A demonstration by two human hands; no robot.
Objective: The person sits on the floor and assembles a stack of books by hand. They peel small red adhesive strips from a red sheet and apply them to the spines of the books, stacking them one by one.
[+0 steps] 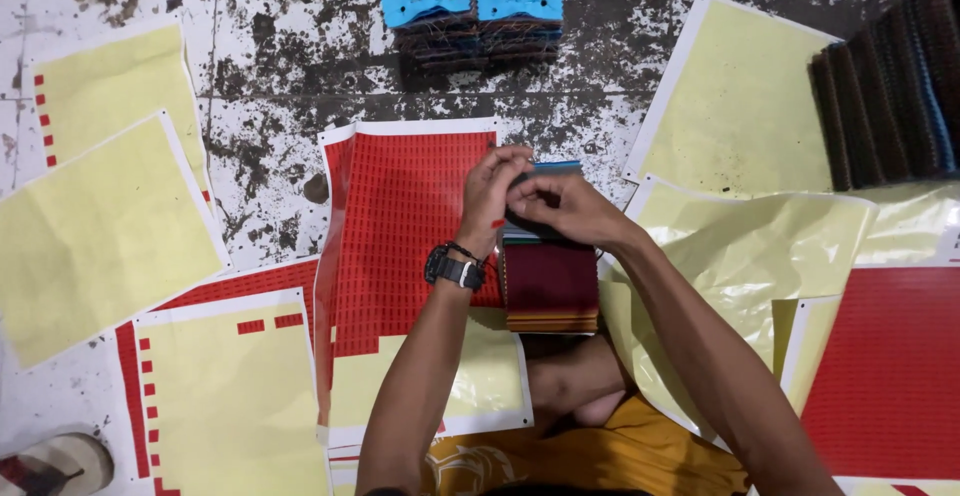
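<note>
Pinching red sticker (497, 223) (small), hands (535, 199) above swatch stack (549, 286).

Both arms stretched forward, left hand (492, 188) and right hand (565, 206) meeting, fingers curled and pinching

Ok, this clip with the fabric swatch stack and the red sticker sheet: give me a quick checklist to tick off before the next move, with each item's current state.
1. Both hands on the work: left hand and right hand meet at the top of the swatch stack: ok.
2. Stack squared up, edges aligned: ok.
3. Red sticker sheet beside the stack, stickers left on it: ok.
4. A small red sticker at the left hand: ok.
5. What the fingertips pinch: cannot tell, hidden by the hands.
6. Yellow backing sheets crumpled under the right forearm: not ok.
</note>
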